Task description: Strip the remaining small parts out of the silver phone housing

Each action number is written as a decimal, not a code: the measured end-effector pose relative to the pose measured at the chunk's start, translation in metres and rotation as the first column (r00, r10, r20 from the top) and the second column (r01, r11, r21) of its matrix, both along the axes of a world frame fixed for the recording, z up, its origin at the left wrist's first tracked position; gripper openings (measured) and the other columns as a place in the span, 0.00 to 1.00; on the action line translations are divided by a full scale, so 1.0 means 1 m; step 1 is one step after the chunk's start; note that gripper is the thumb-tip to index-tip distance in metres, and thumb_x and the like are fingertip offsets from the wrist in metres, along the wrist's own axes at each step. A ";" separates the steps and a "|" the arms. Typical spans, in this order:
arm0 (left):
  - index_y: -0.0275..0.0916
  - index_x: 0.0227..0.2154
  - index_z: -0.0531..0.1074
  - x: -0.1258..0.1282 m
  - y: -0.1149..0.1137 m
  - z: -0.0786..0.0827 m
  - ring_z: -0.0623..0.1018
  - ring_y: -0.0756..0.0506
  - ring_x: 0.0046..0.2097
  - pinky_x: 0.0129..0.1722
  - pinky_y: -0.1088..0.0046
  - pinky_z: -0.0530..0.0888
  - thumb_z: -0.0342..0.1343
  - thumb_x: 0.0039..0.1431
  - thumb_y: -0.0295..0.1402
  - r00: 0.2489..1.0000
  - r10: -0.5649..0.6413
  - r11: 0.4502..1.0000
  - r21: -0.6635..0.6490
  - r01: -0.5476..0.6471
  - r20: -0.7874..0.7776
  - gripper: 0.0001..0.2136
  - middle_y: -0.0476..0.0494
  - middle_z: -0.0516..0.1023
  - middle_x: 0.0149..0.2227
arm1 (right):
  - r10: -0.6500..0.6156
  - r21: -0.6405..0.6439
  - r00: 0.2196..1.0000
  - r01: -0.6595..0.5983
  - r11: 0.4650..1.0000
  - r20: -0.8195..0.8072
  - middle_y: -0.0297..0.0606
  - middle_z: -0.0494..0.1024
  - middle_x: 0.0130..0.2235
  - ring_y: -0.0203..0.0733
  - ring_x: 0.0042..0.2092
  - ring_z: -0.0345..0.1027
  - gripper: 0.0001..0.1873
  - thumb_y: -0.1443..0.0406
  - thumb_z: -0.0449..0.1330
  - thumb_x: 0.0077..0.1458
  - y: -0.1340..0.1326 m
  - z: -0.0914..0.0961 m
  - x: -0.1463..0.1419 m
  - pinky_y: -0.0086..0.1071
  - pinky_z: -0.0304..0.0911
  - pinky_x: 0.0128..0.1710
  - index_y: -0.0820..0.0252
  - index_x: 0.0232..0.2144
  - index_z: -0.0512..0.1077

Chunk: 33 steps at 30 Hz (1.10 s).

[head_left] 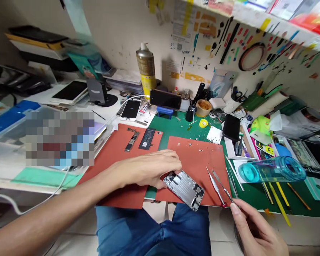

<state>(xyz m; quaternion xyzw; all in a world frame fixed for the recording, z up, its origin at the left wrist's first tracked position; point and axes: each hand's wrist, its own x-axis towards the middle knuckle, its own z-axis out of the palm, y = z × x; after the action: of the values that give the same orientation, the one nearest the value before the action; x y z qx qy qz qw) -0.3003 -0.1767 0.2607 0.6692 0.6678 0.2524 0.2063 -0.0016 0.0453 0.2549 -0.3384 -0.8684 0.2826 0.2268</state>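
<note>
My left hand (160,166) grips the upper left end of an opened phone housing (185,188), silver inside with small parts at both ends. The housing is tilted, its lower end reaching past the mat's front edge. In my right hand (252,224) is a thin metal spudger (221,183), pinched between thumb and fingers, its flat tip pointing up and left. Beside that tip a silver screwdriver (214,185) lies on the red mat (200,160). Left of the housing, a logic board (132,138) and a black phone battery (147,138) rest on another red mat (112,160).
Tweezers (231,177) and a blue clear bottle (272,170) lie at the right. A phone (165,100) leans on a blue stand at the back, near a yellow spray can (146,69). Small screws dot the mats. A white cable (50,193) crosses the left side.
</note>
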 end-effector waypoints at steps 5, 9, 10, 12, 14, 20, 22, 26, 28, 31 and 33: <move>0.41 0.42 0.74 -0.015 0.027 0.003 0.79 0.39 0.52 0.48 0.68 0.76 0.72 0.46 0.15 0.989 -0.112 0.991 -0.079 0.104 -0.102 0.23 0.47 0.82 0.42 | 0.258 0.249 0.954 -0.216 0.944 -0.152 0.35 0.89 0.44 0.44 0.41 0.86 0.12 0.55 0.66 0.69 0.026 0.031 -0.055 0.29 0.77 0.43 0.51 0.45 0.86; 0.41 0.54 0.75 -0.005 0.015 0.008 0.77 0.35 0.62 0.59 0.60 0.76 0.76 0.52 0.22 0.986 -0.085 0.996 -0.047 0.079 -0.143 0.28 0.43 0.83 0.53 | 0.260 0.418 0.959 -0.190 0.888 -0.117 0.40 0.89 0.44 0.48 0.39 0.84 0.16 0.55 0.61 0.72 0.044 0.055 -0.127 0.36 0.73 0.42 0.54 0.45 0.86; 0.41 0.57 0.74 0.004 0.007 0.007 0.76 0.35 0.64 0.63 0.58 0.74 0.76 0.55 0.25 0.987 -0.046 0.999 0.004 0.047 -0.155 0.28 0.41 0.82 0.57 | 0.238 0.450 0.968 -0.180 0.875 -0.076 0.40 0.89 0.43 0.48 0.37 0.84 0.16 0.55 0.60 0.72 0.049 0.061 -0.149 0.37 0.72 0.39 0.55 0.44 0.86; 0.40 0.58 0.74 0.027 -0.008 0.000 0.79 0.38 0.61 0.61 0.59 0.76 0.68 0.67 0.31 0.979 0.110 0.987 0.131 -0.088 -0.170 0.19 0.39 0.81 0.59 | 0.193 0.495 0.980 -0.193 0.847 0.053 0.40 0.89 0.41 0.51 0.38 0.84 0.16 0.57 0.59 0.72 0.057 0.073 -0.192 0.39 0.71 0.41 0.55 0.45 0.87; 0.38 0.51 0.76 0.053 -0.021 -0.012 0.82 0.41 0.48 0.49 0.63 0.78 0.59 0.75 0.33 0.945 0.257 0.936 0.297 -0.192 -0.201 0.07 0.40 0.83 0.48 | 0.180 0.515 0.970 -0.239 0.823 0.163 0.43 0.89 0.43 0.55 0.44 0.84 0.17 0.59 0.57 0.72 0.063 0.084 -0.236 0.40 0.71 0.44 0.55 0.47 0.87; 0.41 0.33 0.71 0.088 -0.037 -0.045 0.72 0.48 0.28 0.32 0.69 0.70 0.48 0.80 0.32 0.885 0.440 0.816 0.479 -0.323 -0.154 0.15 0.51 0.72 0.27 | 0.215 0.535 0.936 -0.337 0.775 0.278 0.49 0.88 0.45 0.60 0.50 0.82 0.16 0.61 0.60 0.69 0.064 0.106 -0.333 0.46 0.72 0.52 0.53 0.48 0.88; 0.41 0.30 0.68 0.086 -0.039 -0.048 0.70 0.49 0.26 0.30 0.70 0.68 0.48 0.80 0.33 0.893 0.442 0.822 0.438 -0.364 -0.088 0.17 0.53 0.70 0.25 | 0.213 0.538 0.925 -0.358 0.763 0.315 0.51 0.88 0.46 0.61 0.51 0.82 0.16 0.61 0.61 0.67 0.063 0.108 -0.349 0.48 0.73 0.52 0.54 0.48 0.87; 0.42 0.31 0.68 0.082 -0.041 -0.049 0.72 0.49 0.28 0.30 0.70 0.67 0.48 0.78 0.31 0.914 0.405 0.849 0.382 -0.365 -0.027 0.15 0.52 0.72 0.27 | 0.196 0.538 0.908 -0.381 0.751 0.369 0.55 0.87 0.47 0.61 0.51 0.82 0.16 0.63 0.61 0.66 0.061 0.108 -0.367 0.48 0.74 0.53 0.58 0.49 0.87; 0.42 0.31 0.68 0.084 -0.041 -0.051 0.72 0.48 0.28 0.30 0.69 0.67 0.49 0.77 0.31 0.916 0.399 0.848 0.392 -0.356 -0.032 0.14 0.52 0.73 0.27 | 0.195 0.535 0.899 -0.396 0.747 0.392 0.55 0.86 0.47 0.61 0.51 0.82 0.16 0.65 0.60 0.66 0.060 0.107 -0.371 0.47 0.74 0.53 0.59 0.49 0.87; 0.42 0.27 0.66 0.086 -0.043 -0.056 0.68 0.49 0.25 0.30 0.67 0.68 0.50 0.77 0.32 0.911 0.410 0.832 0.428 -0.353 -0.047 0.17 0.53 0.69 0.24 | 0.197 0.530 0.886 -0.415 0.740 0.420 0.55 0.86 0.48 0.61 0.52 0.81 0.16 0.66 0.60 0.66 0.058 0.106 -0.374 0.47 0.74 0.54 0.59 0.49 0.86; 0.42 0.26 0.65 0.088 -0.044 -0.058 0.67 0.49 0.24 0.31 0.67 0.70 0.50 0.77 0.32 0.908 0.415 0.826 0.442 -0.350 -0.056 0.18 0.54 0.68 0.23 | 0.196 0.527 0.880 -0.424 0.737 0.433 0.55 0.86 0.49 0.61 0.53 0.81 0.16 0.66 0.60 0.66 0.056 0.107 -0.376 0.47 0.74 0.55 0.60 0.49 0.86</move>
<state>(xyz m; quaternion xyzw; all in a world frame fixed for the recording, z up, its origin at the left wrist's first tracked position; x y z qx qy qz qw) -0.2127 -0.2207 0.2027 0.5669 0.7313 0.3760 -0.0491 -0.3777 0.1011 0.3615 -0.1398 -0.9827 -0.0419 0.1144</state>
